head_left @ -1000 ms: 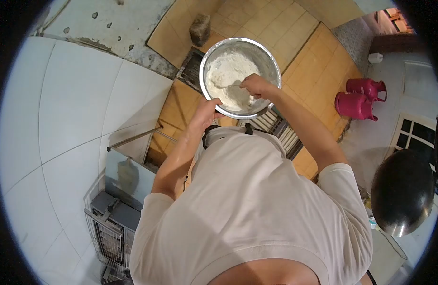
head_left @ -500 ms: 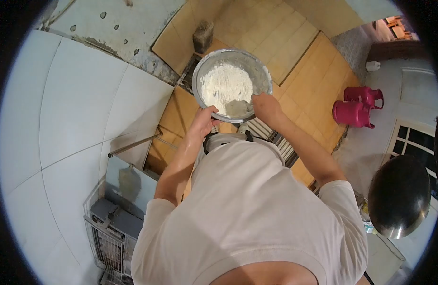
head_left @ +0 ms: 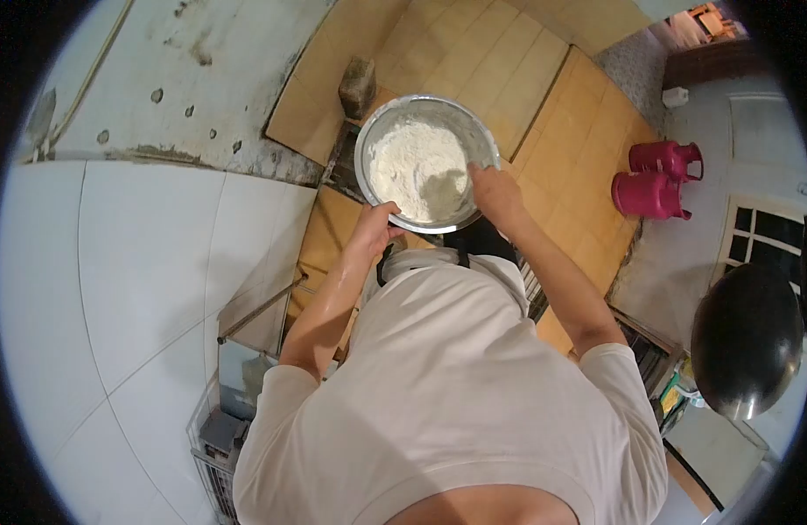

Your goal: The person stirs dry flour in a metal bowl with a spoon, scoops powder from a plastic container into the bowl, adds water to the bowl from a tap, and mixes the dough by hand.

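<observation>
A round metal bowl (head_left: 487,144) holding white flour-like powder (head_left: 412,162) is held out in front of my body. My left hand (head_left: 377,229) grips its lower left rim, thumb over the edge and fingers underneath. At the right rim, my right hand (head_left: 498,194) is closed on the bowl, its fingertips just over the inner side and its other fingers hidden. A grey patch, seemingly a shadow, lies on the powder beside the right hand.
Two pink gas cylinders (head_left: 653,194) lie or stand at the right by the wall. A dark wok (head_left: 747,341) hangs at the lower right. White tiled wall (head_left: 150,262) is on my left; a block (head_left: 358,87) sits beyond the bowl on the tan tiled floor (head_left: 587,166).
My view and body have turned a little, and the wall and floor shift in the picture. The right hand sits slightly higher on the rim, and the powder's surface looks different.
</observation>
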Tool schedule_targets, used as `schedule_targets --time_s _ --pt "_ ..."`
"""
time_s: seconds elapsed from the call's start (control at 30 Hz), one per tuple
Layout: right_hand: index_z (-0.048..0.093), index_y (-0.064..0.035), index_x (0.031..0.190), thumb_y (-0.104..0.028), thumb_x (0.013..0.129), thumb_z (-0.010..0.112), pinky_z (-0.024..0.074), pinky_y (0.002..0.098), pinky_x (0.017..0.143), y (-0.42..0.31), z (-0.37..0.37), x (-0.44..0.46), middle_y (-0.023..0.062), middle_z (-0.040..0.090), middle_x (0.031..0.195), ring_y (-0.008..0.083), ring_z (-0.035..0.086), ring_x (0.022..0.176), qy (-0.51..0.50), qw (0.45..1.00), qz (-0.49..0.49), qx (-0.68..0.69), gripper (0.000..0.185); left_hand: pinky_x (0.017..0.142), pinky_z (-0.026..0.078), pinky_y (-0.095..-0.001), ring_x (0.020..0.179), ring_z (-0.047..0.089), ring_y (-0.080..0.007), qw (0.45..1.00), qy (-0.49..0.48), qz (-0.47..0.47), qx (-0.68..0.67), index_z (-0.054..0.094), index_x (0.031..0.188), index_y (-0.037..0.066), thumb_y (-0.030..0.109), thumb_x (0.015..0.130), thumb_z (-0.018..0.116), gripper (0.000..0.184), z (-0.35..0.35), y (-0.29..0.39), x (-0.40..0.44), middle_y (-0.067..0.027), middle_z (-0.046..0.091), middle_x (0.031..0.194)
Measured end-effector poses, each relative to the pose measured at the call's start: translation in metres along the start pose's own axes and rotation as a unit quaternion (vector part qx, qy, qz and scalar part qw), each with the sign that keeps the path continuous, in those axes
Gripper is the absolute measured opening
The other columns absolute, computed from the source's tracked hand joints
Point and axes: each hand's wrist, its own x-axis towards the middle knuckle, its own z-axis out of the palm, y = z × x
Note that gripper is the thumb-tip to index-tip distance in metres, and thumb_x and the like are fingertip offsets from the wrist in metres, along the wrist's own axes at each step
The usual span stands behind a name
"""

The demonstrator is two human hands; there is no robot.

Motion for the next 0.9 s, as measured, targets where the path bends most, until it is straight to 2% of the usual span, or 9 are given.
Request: schedule_targets --time_s 0.07,0.17,0.37,0.4,0.53,0.7,0.73,0.8,0.9 --pt "0.058 -0.0030 0.103 -0.010 0.088 0.049 0.0535 0.0479 0.060 0.015 -0.006 0.029 0.0222 0.065 0.080 0.0389 0.066 0.072 0.047 0.998 0.051 -0.003 0.019 0.063 0.055 -0.0302 0.084 0.063 -0.0198 1.000 0.007 -0.001 -0.006 0.053 0.115 -0.001 0.011 0.080 0.056 0.037 0.011 0.009 0.014 -0.0105 0.062 0.104" --pt "0.058 -0.0046 0.107 -0.010 0.088 0.048 0.0540 0.0480 0.061 0.042 0.008 0.093 0.0226 0.065 0.083 0.0388 0.067 0.073 0.040 0.998 0.030 0.025 0.022 0.066 0.056 -0.0338 0.087 0.063 -0.0222 1.000 0.015 0.003 -0.003 0.050 0.120 -0.001 0.009 0.079 0.055 0.043 0.034 0.035 0.036 -0.0125 0.061 0.107" --pt "0.059 -0.0090 0.115 -0.010 0.088 0.048 0.0540 0.0487 0.062 0.090 -0.038 0.141 0.0217 0.065 0.080 0.0377 0.067 0.073 -0.131 0.976 -0.172 0.004 0.029 0.072 0.059 -0.0363 0.091 0.064 -0.0250 0.998 0.049 0.018 -0.019 0.043 0.130 -0.003 0.006 0.078 0.051 0.054 0.102 0.108 0.069 -0.0160 0.058 0.112" --pt "0.058 -0.0058 0.113 -0.010 0.089 0.048 0.0544 0.0472 0.061 0.107 -0.047 0.153 0.0209 0.065 0.079 0.0371 0.067 0.073 -0.112 0.979 -0.172 0.003 0.027 0.075 0.058 -0.0376 0.091 0.064 -0.0253 0.998 0.050 0.018 -0.018 0.042 0.130 -0.004 0.006 0.077 0.051 0.054 0.114 0.119 0.075 -0.0162 0.058 0.112" --pt "0.055 0.0015 0.110 -0.009 0.089 0.049 0.0554 0.0429 0.060 0.160 -0.089 0.228 0.0196 0.065 0.077 0.0361 0.068 0.073 -0.033 0.996 -0.081 -0.033 0.024 0.078 0.057 -0.0393 0.092 0.064 -0.0258 0.997 0.057 0.036 -0.049 0.042 0.129 -0.004 0.007 0.078 0.051 0.053 0.155 0.149 0.105 -0.0166 0.058 0.113" --pt "0.056 0.0021 0.105 -0.006 0.087 0.051 0.0556 0.0442 0.064 0.192 -0.076 0.276 0.0209 0.065 0.083 0.0367 0.068 0.077 -0.081 0.985 -0.155 -0.007 0.021 0.081 0.057 -0.0401 0.097 0.063 -0.0267 0.991 0.082 0.060 -0.090 0.043 0.129 -0.003 0.006 0.079 0.051 0.052 0.195 0.173 0.153 -0.0169 0.058 0.114" --pt "0.056 0.0023 0.104 -0.006 0.086 0.052 0.0556 0.0444 0.065 0.194 -0.076 0.274 0.0215 0.065 0.085 0.0369 0.068 0.078 -0.090 0.979 -0.180 0.004 0.020 0.079 0.059 -0.0416 0.093 0.064 -0.0263 0.988 0.094 0.066 -0.102 0.047 0.120 -0.007 0.005 0.080 0.053 0.042 0.199 0.176 0.161 -0.0172 0.059 0.111" --pt "0.057 0.0022 0.102 -0.007 0.085 0.053 0.0554 0.0449 0.068 0.189 -0.075 0.283 0.0226 0.065 0.088 0.0371 0.067 0.080 -0.171 0.963 -0.207 0.027 0.019 0.079 0.059 -0.0415 0.091 0.065 -0.0267 0.985 0.104 0.067 -0.120 0.048 0.117 -0.007 0.004 0.080 0.053 0.039 0.203 0.185 0.176 -0.0173 0.059 0.110" --pt "0.057 0.0027 0.102 -0.007 0.085 0.054 0.0554 0.0449 0.068 0.185 -0.073 0.309 0.0235 0.064 0.087 0.0371 0.067 0.080 -0.139 0.957 -0.251 0.051 0.020 0.081 0.058 -0.0428 0.091 0.064 -0.0274 0.985 0.103 0.055 -0.127 0.048 0.115 -0.006 0.005 0.081 0.052 0.036 0.205 0.200 0.194 -0.0166 0.058 0.108"
